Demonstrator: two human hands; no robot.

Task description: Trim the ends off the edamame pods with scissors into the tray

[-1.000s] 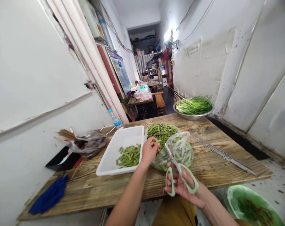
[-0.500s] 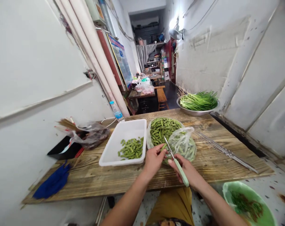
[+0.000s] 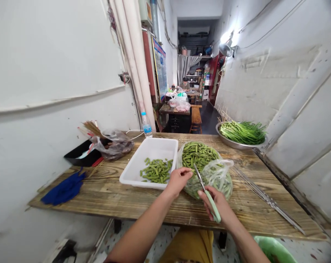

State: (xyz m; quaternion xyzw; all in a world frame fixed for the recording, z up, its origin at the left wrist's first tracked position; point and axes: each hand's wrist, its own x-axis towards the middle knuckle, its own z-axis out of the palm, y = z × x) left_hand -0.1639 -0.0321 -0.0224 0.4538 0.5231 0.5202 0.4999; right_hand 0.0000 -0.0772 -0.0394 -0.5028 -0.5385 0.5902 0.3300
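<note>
My right hand (image 3: 216,202) is closed around the pale green handles of scissors (image 3: 209,195); their narrow metal blades point up and away, over the bag's near side. My left hand (image 3: 179,179) is pinched at the fingertips beside the blade tips, on what looks like a green soybean pod, mostly hidden by the fingers. Just beyond both hands, a clear plastic bag (image 3: 218,179) holds a heap of green soybean pods (image 3: 199,153). Left of it stands a white plastic tray (image 3: 139,155) with a smaller pile of pods (image 3: 156,170) at its near right.
Metal skewers (image 3: 269,201) lie at right, below a steel bowl (image 3: 236,146) of green stalks. A water bottle (image 3: 146,126), a black box (image 3: 77,155) and a blue cloth (image 3: 64,189) are at left. A green tub (image 3: 274,248) stands below; a person (image 3: 185,84) sits far back.
My left hand has drawn away from the scissors, toward the tray. The scissors stay in my right hand. The view has turned left, shifting the scene rightward.
</note>
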